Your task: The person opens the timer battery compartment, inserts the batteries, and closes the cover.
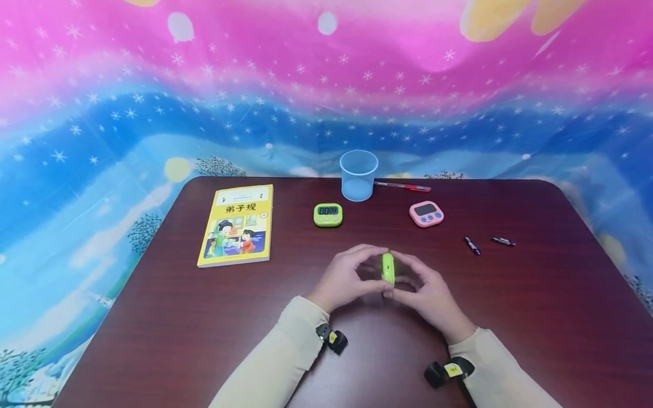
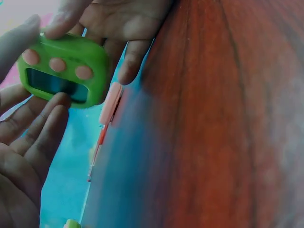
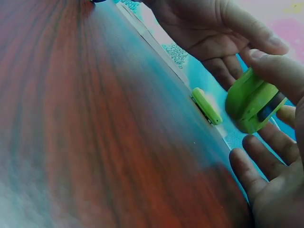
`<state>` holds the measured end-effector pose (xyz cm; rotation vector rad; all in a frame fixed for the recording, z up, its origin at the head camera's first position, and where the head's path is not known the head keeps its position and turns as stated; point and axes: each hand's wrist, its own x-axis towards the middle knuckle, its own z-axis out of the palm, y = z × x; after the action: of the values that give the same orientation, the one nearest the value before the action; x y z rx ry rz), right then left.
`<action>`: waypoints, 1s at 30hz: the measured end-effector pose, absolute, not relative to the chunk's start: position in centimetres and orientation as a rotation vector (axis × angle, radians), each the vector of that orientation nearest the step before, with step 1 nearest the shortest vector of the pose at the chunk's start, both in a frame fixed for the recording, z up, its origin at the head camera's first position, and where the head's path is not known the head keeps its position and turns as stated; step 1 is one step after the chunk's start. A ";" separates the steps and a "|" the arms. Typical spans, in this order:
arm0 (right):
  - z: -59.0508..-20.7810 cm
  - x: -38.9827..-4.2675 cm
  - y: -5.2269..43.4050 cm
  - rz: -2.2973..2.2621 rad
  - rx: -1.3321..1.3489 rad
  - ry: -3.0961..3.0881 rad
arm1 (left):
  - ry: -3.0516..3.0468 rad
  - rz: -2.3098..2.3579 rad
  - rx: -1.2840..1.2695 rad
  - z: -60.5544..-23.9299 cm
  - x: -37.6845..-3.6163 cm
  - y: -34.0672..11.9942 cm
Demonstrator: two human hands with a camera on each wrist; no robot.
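A green digital timer (image 1: pixel 388 269) is held up on edge between both hands, above the middle of the table. The left hand (image 1: pixel 352 273) pinches it between thumb and fingertips from the left. From the right, the right hand (image 1: pixel 425 289) grips it the same way, thumb at its lower edge. In the left wrist view the timer's front (image 2: pixel 64 69) shows three orange buttons and a dark, blank screen. The right wrist view shows the timer (image 3: pixel 254 102) from its side, near the right thumb.
Behind the hands lie a second green timer (image 1: pixel 328 215), reading 00 09, and a pink timer (image 1: pixel 426 214) with blue buttons. A clear blue cup (image 1: pixel 358 178) and a red pen (image 1: pixel 408 186) are farther back. A yellow book (image 1: pixel 237 226) lies left; two small dark cylinders (image 1: pixel 472 245) lie right.
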<state>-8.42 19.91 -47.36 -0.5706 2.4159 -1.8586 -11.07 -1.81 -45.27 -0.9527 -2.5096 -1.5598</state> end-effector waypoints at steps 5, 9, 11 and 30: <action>-47.2 -8.5 19.9 -1.822 -0.522 2.391 | -2.447 -1.630 -0.961 -44.7 -11.0 -1.9; -47.4 -8.5 19.9 -1.823 -0.532 2.404 | -2.429 -1.716 -0.956 -44.3 -11.1 -2.1; -47.5 -8.6 19.9 -1.843 -0.552 2.413 | -2.435 -1.736 -0.945 -44.2 -11.1 -2.3; -47.5 -8.7 20.2 -2.006 -0.449 2.446 | -2.570 -1.777 -0.831 -45.6 -11.9 -3.5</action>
<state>-8.68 20.24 -47.49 -0.4493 2.4462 -2.0059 -11.89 -3.50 -45.63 -0.8314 -2.5702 -1.7774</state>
